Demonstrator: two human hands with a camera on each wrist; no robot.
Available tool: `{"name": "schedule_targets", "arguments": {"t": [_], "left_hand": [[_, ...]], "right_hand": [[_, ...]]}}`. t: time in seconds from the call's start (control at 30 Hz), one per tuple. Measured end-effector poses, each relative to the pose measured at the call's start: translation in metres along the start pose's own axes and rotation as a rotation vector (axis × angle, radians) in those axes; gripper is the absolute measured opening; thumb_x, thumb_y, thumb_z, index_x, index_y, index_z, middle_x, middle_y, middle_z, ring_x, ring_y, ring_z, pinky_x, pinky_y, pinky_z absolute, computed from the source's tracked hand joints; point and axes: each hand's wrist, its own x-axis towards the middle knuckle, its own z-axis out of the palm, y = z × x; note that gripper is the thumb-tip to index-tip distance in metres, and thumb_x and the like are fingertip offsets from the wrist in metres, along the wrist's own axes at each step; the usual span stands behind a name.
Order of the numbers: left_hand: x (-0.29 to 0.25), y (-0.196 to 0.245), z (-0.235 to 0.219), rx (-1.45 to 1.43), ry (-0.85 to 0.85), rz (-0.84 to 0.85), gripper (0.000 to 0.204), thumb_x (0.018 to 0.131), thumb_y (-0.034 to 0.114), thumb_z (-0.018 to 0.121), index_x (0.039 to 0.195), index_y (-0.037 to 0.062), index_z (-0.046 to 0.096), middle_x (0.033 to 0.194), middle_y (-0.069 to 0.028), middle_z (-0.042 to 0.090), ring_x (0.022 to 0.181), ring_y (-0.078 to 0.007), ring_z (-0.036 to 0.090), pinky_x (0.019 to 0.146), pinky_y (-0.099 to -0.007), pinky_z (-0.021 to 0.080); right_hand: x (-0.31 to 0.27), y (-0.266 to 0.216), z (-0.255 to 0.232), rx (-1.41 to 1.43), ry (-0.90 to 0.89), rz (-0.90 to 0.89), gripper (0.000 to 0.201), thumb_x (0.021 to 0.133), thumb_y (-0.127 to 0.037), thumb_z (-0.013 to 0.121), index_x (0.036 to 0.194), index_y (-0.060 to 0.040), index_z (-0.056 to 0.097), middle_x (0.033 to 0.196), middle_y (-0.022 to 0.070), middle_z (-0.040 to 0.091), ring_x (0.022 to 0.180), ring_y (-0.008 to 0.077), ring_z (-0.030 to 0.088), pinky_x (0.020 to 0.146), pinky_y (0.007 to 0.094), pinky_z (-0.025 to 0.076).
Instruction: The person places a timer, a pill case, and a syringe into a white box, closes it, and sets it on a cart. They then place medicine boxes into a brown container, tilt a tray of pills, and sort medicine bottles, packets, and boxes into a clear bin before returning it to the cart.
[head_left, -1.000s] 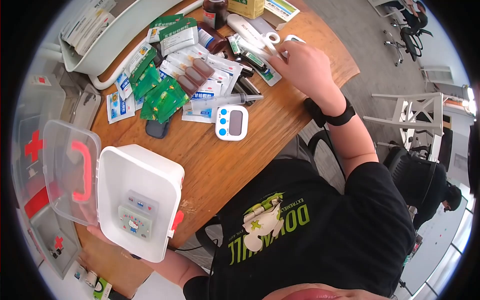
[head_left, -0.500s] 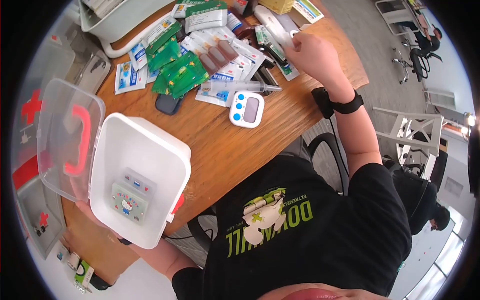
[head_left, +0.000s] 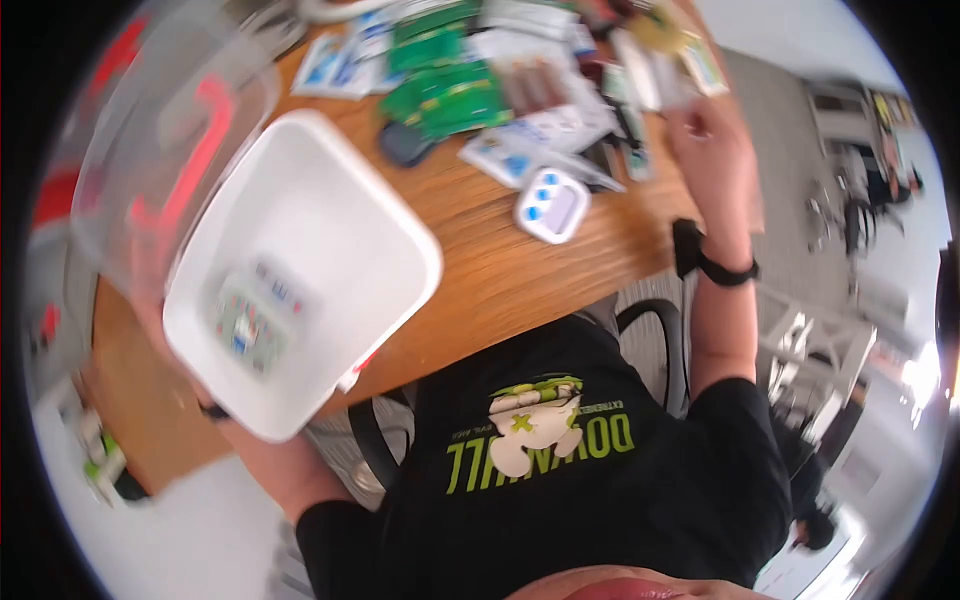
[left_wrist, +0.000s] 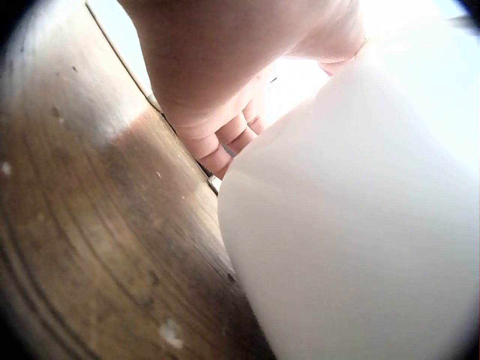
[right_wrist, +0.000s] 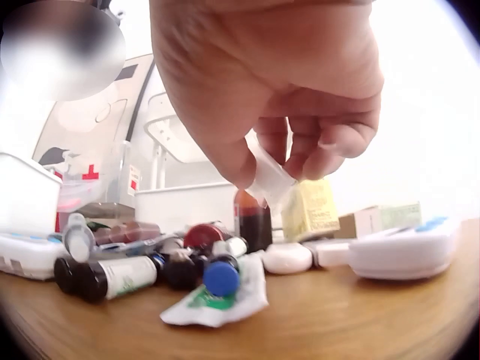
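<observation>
My left hand [left_wrist: 232, 60] grips the side of a white plastic first-aid box [head_left: 320, 190], fingers bent round near its corner. The box stands open, its clear lid [head_left: 120, 170] with a red handle folded out to the left. On its floor lie a small printed case [head_left: 245, 325] with a cartoon cat and a small clear case. At the right side of the table, my right hand [head_left: 715, 160] pinches a small white plastic piece [right_wrist: 270, 176] between thumb and fingers, raised above the clutter. The fingers hide most of that piece, so I cannot tell its kind.
A white timer [head_left: 552, 205] with blue buttons lies on the wooden table beside a syringe [head_left: 575, 165]. Green sachets [head_left: 450, 100], small bottles and a yellow box [right_wrist: 311, 210] crowd the back. A white chair [head_left: 815, 345] stands off to the right.
The view has swung, shifting the tabletop things rightward and upward in it. My right hand has drawn back from the pile with the white piece. The left hand stays on the box.
</observation>
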Motion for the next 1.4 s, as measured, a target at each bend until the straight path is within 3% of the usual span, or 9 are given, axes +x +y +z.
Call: {"name": "schedule_targets", "arguments": {"t": [0.07, 0.13, 0.2, 0.3, 0.4, 0.67, 1.07, 1.23, 1.4], "left_hand": [[-0.003, -0.013, -0.04, 0.367, 0.248, 0.183, 0.055, 0.104, 0.031, 0.048, 0.145, -0.0056, 0.046, 0.138, -0.0205, 0.059, 0.12, -0.0314, 0.063, 0.103, -0.0427, 0.052], [0.015, -0.01, -0.082, 0.179, 0.067, 0.106, 0.055, 0.104, 0.029, 0.047, 0.147, -0.0053, 0.043, 0.137, -0.0203, 0.06, 0.12, -0.03, 0.063, 0.101, -0.0413, 0.053], [0.019, -0.01, -0.095, 0.125, -0.036, 0.12, 0.056, 0.103, 0.029, 0.049, 0.148, -0.0036, 0.042, 0.134, -0.0193, 0.061, 0.117, -0.0275, 0.064, 0.098, -0.0387, 0.055], [0.012, -0.01, -0.051, -0.099, -0.006, 0.166, 0.056, 0.102, 0.035, 0.059, 0.145, 0.0021, 0.047, 0.122, -0.014, 0.068, 0.104, -0.0183, 0.069, 0.088, -0.0292, 0.057], [0.018, -0.018, -0.085, -0.034, -0.166, 0.178, 0.069, 0.102, 0.046, 0.056, 0.152, 0.0023, 0.039, 0.127, -0.0161, 0.067, 0.108, -0.0195, 0.069, 0.09, -0.0297, 0.057], [0.025, -0.02, -0.087, 0.033, -0.119, 0.207, 0.058, 0.104, 0.036, 0.051, 0.149, 0.0006, 0.043, 0.122, -0.0132, 0.068, 0.102, -0.0164, 0.069, 0.085, -0.0269, 0.056], [0.019, -0.023, -0.099, 0.072, -0.067, 0.228, 0.052, 0.103, 0.027, 0.051, 0.145, -0.003, 0.046, 0.114, -0.012, 0.07, 0.099, -0.0158, 0.069, 0.087, -0.0266, 0.055], [0.021, -0.026, -0.099, 0.055, -0.061, 0.241, 0.05, 0.103, 0.027, 0.051, 0.143, -0.0028, 0.047, 0.111, -0.0112, 0.071, 0.098, -0.0151, 0.069, 0.086, -0.0261, 0.055], [0.02, -0.015, -0.083, 0.023, 0.001, 0.176, 0.051, 0.103, 0.029, 0.053, 0.142, -0.0018, 0.047, 0.11, -0.0114, 0.071, 0.098, -0.0151, 0.069, 0.086, -0.0256, 0.055]], "right_hand": [[-0.006, -0.022, -0.019, 0.082, 0.05, -0.015, 0.021, 0.091, -0.024, 0.073, 0.087, -0.0037, 0.069, 0.077, 0.0116, 0.068, 0.071, 0.0217, 0.067, 0.068, 0.0345, 0.052], [-0.011, -0.038, -0.034, 0.306, -0.017, -0.019, 0.015, 0.093, -0.015, 0.074, 0.094, -0.0008, 0.071, 0.075, 0.0025, 0.068, 0.068, 0.0066, 0.061, 0.062, 0.0246, 0.049], [-0.014, -0.061, -0.05, 0.325, 0.022, -0.191, 0.007, 0.09, -0.005, 0.075, 0.093, 0.0001, 0.071, 0.081, 0.0024, 0.069, 0.074, 0.0058, 0.061, 0.067, 0.0223, 0.048], [-0.018, -0.105, -0.067, 0.538, -0.033, -0.354, 0.009, 0.085, 0.002, 0.076, 0.09, -0.0007, 0.069, 0.083, 0.0027, 0.069, 0.077, 0.0099, 0.062, 0.069, 0.0244, 0.049], [-0.025, -0.175, -0.079, 0.47, -0.169, -0.715, 0.015, 0.079, 0.006, 0.077, 0.09, 0.0005, 0.068, 0.085, 0.0062, 0.069, 0.078, 0.0165, 0.065, 0.07, 0.0282, 0.05], [-0.026, -0.271, -0.05, 0.301, -0.608, -1.284, 0.019, 0.072, 0.002, 0.078, 0.086, -0.0029, 0.066, 0.079, 0.0087, 0.064, 0.074, 0.0293, 0.063, 0.064, 0.037, 0.05], [-0.034, -0.291, -0.031, 0.327, -0.801, -1.339, 0.026, 0.071, 0.0, 0.08, 0.095, -0.0033, 0.07, 0.083, 0.0099, 0.066, 0.077, 0.0303, 0.063, 0.066, 0.0382, 0.05], [-0.028, -0.292, -0.034, 0.508, -0.612, -1.346, 0.027, 0.075, 0.002, 0.079, 0.101, -0.0012, 0.072, 0.093, 0.0096, 0.071, 0.078, 0.0241, 0.066, 0.064, 0.0334, 0.049], [-0.015, -0.241, -0.05, 0.517, -0.367, -1.085, 0.023, 0.081, 0.007, 0.074, 0.103, -0.0006, 0.072, 0.093, 0.0061, 0.072, 0.074, 0.0114, 0.061, 0.059, 0.0236, 0.044]]}}
